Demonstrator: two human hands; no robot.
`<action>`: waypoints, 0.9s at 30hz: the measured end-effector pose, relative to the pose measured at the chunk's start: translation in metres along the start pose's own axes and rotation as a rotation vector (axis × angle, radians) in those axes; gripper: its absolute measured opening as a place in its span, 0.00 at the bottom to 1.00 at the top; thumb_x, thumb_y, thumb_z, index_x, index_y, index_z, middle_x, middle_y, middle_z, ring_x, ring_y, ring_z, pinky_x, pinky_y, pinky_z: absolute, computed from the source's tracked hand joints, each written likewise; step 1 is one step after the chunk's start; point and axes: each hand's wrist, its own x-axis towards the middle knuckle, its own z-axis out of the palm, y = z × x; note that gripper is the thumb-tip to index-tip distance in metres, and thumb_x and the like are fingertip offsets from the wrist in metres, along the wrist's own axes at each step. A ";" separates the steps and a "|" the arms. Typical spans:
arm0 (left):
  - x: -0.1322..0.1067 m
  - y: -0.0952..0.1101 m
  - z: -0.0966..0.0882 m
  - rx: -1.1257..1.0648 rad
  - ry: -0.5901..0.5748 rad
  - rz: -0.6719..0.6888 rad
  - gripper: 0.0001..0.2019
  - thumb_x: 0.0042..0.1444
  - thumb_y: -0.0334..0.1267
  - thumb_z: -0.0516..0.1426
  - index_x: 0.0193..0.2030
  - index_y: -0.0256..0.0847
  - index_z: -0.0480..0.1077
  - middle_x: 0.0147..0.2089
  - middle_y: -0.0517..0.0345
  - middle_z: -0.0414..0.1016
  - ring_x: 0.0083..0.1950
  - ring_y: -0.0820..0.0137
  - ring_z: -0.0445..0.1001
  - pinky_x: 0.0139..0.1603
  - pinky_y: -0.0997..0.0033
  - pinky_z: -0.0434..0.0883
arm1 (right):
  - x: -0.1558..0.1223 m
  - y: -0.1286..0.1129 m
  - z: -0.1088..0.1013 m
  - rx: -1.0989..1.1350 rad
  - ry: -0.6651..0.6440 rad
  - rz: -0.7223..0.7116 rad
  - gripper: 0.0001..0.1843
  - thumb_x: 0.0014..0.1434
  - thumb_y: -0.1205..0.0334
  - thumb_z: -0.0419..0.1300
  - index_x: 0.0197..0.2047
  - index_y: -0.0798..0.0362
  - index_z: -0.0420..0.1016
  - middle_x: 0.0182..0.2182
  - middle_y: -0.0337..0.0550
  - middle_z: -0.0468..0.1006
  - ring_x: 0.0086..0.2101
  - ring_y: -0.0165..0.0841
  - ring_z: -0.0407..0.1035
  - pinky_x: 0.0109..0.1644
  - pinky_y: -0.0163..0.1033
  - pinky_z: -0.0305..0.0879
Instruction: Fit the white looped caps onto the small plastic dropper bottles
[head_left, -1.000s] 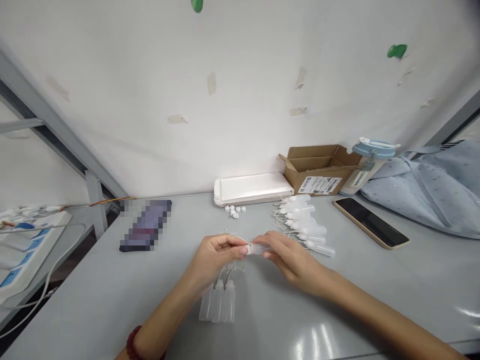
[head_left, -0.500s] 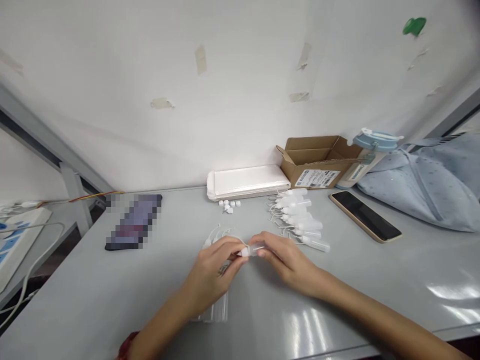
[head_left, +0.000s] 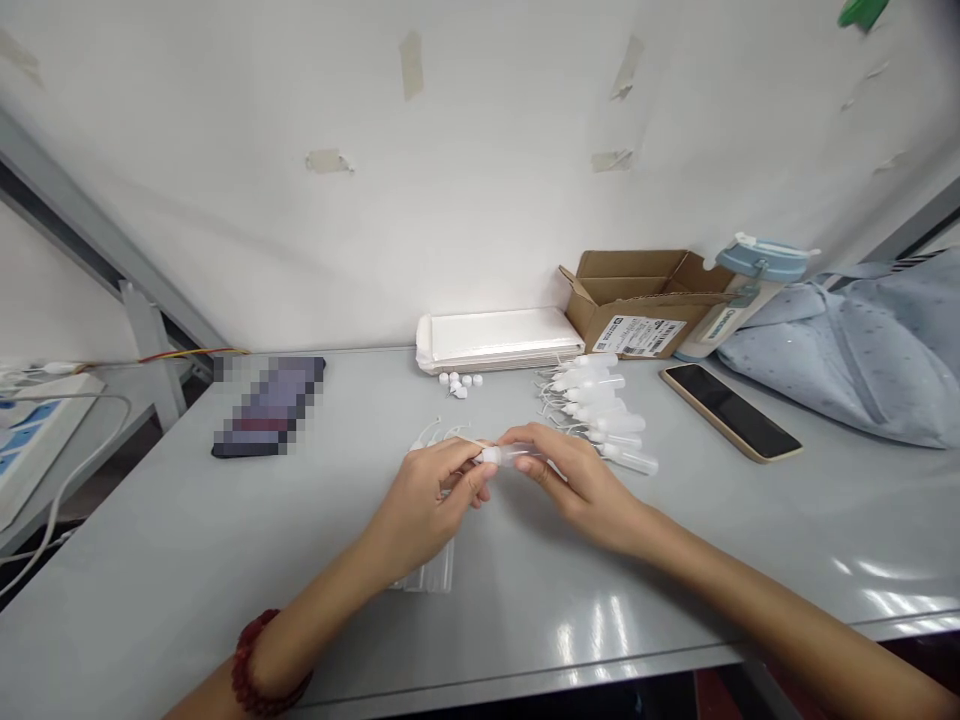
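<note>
A small clear plastic bottle (head_left: 513, 455) with a white cap (head_left: 490, 456) lies crosswise between my two hands. My left hand (head_left: 435, 490) pinches the cap end between thumb and fingers. On the bottle's body, my right hand (head_left: 574, 475) is closed with thumb and forefinger. Partly hidden under my left hand are several similar clear bottles (head_left: 435, 572), with thin curved white tips showing beyond the fingers. To the right lies a row of several translucent bottles (head_left: 600, 400) with white caps and thin bent tips pointing left. Several loose small white caps (head_left: 459, 384) sit beyond my hands.
At the back are a flat white package (head_left: 499, 338), an open cardboard box (head_left: 637, 305) and a cup with a blue lid (head_left: 750, 290). A phone (head_left: 731, 412) and a pale blue bag (head_left: 855, 350) lie right. A blurred-out dark object (head_left: 270, 405) and a power strip (head_left: 37, 440) are left.
The view has tilted down a little, so everything sits higher and the table's front edge shows more. Both hands keep hold of the same bottle; the fingers of my left hand have shifted slightly around the cap.
</note>
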 end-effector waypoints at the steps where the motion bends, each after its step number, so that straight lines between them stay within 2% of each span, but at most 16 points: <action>1: 0.000 0.000 0.000 0.010 0.013 0.011 0.10 0.59 0.42 0.53 0.34 0.40 0.72 0.29 0.58 0.72 0.30 0.71 0.71 0.33 0.75 0.69 | 0.000 0.000 0.000 0.001 0.004 0.001 0.12 0.67 0.62 0.46 0.50 0.52 0.66 0.41 0.46 0.76 0.39 0.35 0.70 0.42 0.40 0.66; 3: 0.001 0.000 -0.001 -0.026 -0.019 -0.042 0.12 0.60 0.44 0.52 0.35 0.40 0.72 0.29 0.58 0.73 0.30 0.71 0.72 0.32 0.74 0.69 | 0.000 0.000 -0.001 0.000 0.003 -0.001 0.12 0.67 0.62 0.47 0.50 0.52 0.65 0.40 0.46 0.76 0.39 0.35 0.71 0.42 0.40 0.66; 6: 0.001 -0.001 -0.001 -0.084 -0.110 -0.168 0.20 0.62 0.49 0.46 0.30 0.38 0.70 0.26 0.58 0.72 0.26 0.72 0.71 0.29 0.74 0.68 | -0.001 -0.003 -0.002 -0.012 -0.024 -0.009 0.12 0.67 0.62 0.47 0.50 0.54 0.65 0.39 0.47 0.76 0.38 0.35 0.70 0.41 0.40 0.65; 9: -0.001 -0.002 0.000 -0.021 -0.120 -0.175 0.22 0.63 0.49 0.45 0.26 0.39 0.68 0.22 0.61 0.69 0.22 0.73 0.67 0.26 0.75 0.65 | -0.003 -0.007 -0.002 0.026 -0.045 0.021 0.11 0.66 0.60 0.47 0.48 0.55 0.65 0.36 0.46 0.75 0.37 0.35 0.70 0.40 0.40 0.64; 11: -0.003 -0.002 0.002 0.075 -0.093 -0.108 0.20 0.63 0.47 0.47 0.25 0.39 0.67 0.21 0.62 0.67 0.23 0.73 0.66 0.26 0.75 0.63 | -0.003 -0.008 -0.002 0.122 -0.053 0.101 0.11 0.67 0.58 0.46 0.42 0.54 0.66 0.30 0.42 0.73 0.31 0.33 0.68 0.35 0.37 0.63; 14: -0.006 -0.002 0.007 0.241 -0.030 0.092 0.14 0.61 0.43 0.50 0.28 0.40 0.68 0.23 0.61 0.68 0.26 0.72 0.66 0.28 0.74 0.62 | -0.002 -0.008 0.001 0.332 -0.062 0.302 0.19 0.68 0.52 0.42 0.31 0.52 0.62 0.18 0.32 0.59 0.19 0.27 0.58 0.23 0.32 0.55; 16: -0.007 -0.002 0.009 0.313 -0.005 0.184 0.11 0.60 0.41 0.52 0.29 0.40 0.68 0.25 0.60 0.68 0.26 0.72 0.65 0.29 0.74 0.62 | -0.001 -0.007 0.003 0.414 -0.064 0.382 0.21 0.68 0.50 0.40 0.28 0.51 0.59 0.16 0.29 0.53 0.16 0.26 0.52 0.20 0.31 0.51; 17: -0.007 -0.001 0.009 0.314 0.003 0.179 0.11 0.59 0.41 0.52 0.29 0.40 0.68 0.25 0.60 0.68 0.26 0.72 0.64 0.29 0.74 0.62 | -0.001 -0.007 0.003 0.408 -0.063 0.377 0.21 0.68 0.49 0.40 0.29 0.52 0.59 0.16 0.30 0.54 0.17 0.26 0.53 0.20 0.31 0.52; 19: -0.006 0.001 0.006 0.217 -0.002 0.073 0.13 0.60 0.43 0.51 0.28 0.40 0.67 0.24 0.60 0.68 0.26 0.72 0.65 0.28 0.74 0.62 | -0.002 -0.006 0.003 0.280 -0.046 0.265 0.18 0.67 0.49 0.43 0.34 0.52 0.63 0.20 0.33 0.62 0.21 0.27 0.59 0.24 0.32 0.58; 21: -0.004 0.005 0.001 0.031 -0.051 -0.061 0.15 0.60 0.45 0.51 0.27 0.40 0.68 0.23 0.61 0.68 0.26 0.72 0.68 0.28 0.75 0.64 | -0.003 -0.005 0.003 0.035 0.010 0.041 0.16 0.67 0.51 0.45 0.42 0.54 0.65 0.28 0.41 0.69 0.27 0.30 0.64 0.30 0.35 0.62; 24: -0.003 0.009 -0.004 -0.214 -0.160 -0.131 0.16 0.60 0.46 0.52 0.26 0.39 0.68 0.23 0.61 0.69 0.24 0.73 0.69 0.29 0.74 0.66 | -0.005 -0.002 0.005 -0.346 0.148 -0.261 0.17 0.68 0.54 0.44 0.44 0.56 0.67 0.30 0.47 0.70 0.28 0.34 0.64 0.30 0.37 0.60; 25: -0.002 0.010 -0.005 -0.239 -0.163 -0.120 0.16 0.59 0.46 0.53 0.25 0.39 0.68 0.23 0.61 0.69 0.24 0.73 0.69 0.29 0.74 0.67 | -0.006 -0.002 0.006 -0.412 0.186 -0.300 0.17 0.68 0.54 0.43 0.42 0.57 0.67 0.28 0.47 0.70 0.27 0.34 0.63 0.28 0.37 0.59; 27: -0.003 0.010 -0.002 -0.209 -0.097 -0.082 0.15 0.59 0.44 0.54 0.25 0.39 0.69 0.23 0.61 0.69 0.25 0.73 0.69 0.29 0.74 0.67 | -0.006 -0.003 0.007 -0.370 0.191 -0.254 0.18 0.68 0.54 0.43 0.39 0.56 0.67 0.25 0.44 0.69 0.25 0.32 0.62 0.27 0.36 0.57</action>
